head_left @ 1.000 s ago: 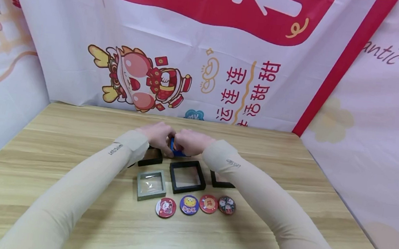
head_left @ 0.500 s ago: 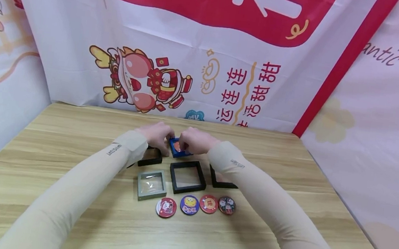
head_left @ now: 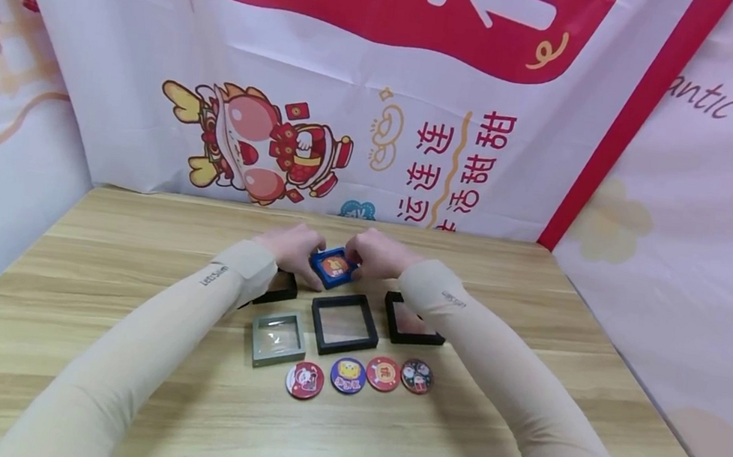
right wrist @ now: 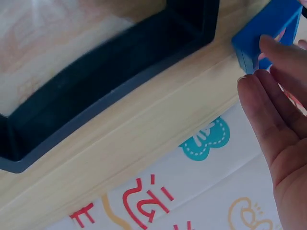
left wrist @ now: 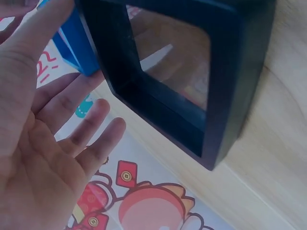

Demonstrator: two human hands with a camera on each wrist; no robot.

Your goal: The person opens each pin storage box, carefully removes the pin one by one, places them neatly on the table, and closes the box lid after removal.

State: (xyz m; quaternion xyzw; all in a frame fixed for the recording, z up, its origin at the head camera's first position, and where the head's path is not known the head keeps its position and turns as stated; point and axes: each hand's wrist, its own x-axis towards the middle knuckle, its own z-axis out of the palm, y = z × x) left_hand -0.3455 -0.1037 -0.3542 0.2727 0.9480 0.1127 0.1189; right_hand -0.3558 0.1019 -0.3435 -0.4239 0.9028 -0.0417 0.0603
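Near the back of the table, a small blue square display frame [head_left: 338, 282] lies between my two hands, with a round orange-red badge [head_left: 336, 266] showing inside its window. My left hand [head_left: 295, 249] pinches the frame's left side between thumb and forefinger; its other fingers spread loosely in the left wrist view. At the right side, my right hand [head_left: 380, 254] grips the frame by its edge, the thumb [right wrist: 283, 53] against the blue rim in the right wrist view. Part of the frame's right edge is hidden by the fingers.
Three black square frames stand nearer me: one in the middle [head_left: 343, 348], one at right [head_left: 408, 338] partly under my right sleeve, one at left [head_left: 277, 295] partly behind my left wrist. A grey-green frame [head_left: 279, 360] and several round badges [head_left: 348, 376] lie in front.
My right hand has drawn back to the right from over the blue frame to its right edge, uncovering the badge. The left hand stays at the left side.
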